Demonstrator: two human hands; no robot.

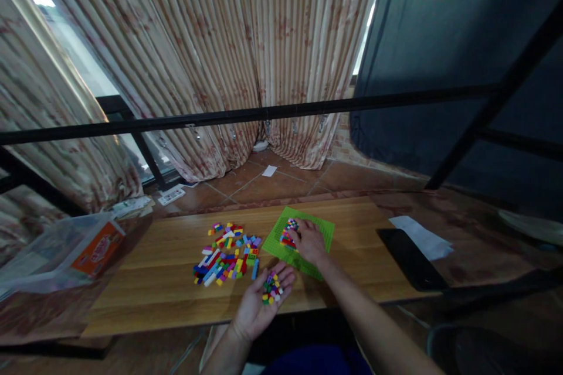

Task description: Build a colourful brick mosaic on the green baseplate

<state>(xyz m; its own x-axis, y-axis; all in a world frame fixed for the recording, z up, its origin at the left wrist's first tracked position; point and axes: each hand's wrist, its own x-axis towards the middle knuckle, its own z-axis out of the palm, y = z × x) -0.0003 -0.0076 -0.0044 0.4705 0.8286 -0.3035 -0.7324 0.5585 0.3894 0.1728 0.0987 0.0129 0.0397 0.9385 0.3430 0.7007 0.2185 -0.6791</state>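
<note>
Palm up near the front edge of the wooden table (pixel 145 281), my left hand (pixel 259 307) cups a small heap of colourful toy bricks (pixel 271 290). A green baseplate (pixel 323 228) lies turned at an angle beyond it. On the plate stands a cluster of multicoloured bricks (pixel 288 234). My right hand (pixel 309 241) reaches over the plate with bent fingers at the right side of that cluster. Its fingertips are closed together there; whatever they pinch is too small and hidden to make out.
Many loose bricks (pixel 226 258) spread left of the plate. A clear plastic box (pixel 57 252) with an orange label stands at the far left. To the right lie a dark tablet-like slab (pixel 411 261) and white paper (pixel 420 237). A black bar (pixel 264 114) crosses beyond the table.
</note>
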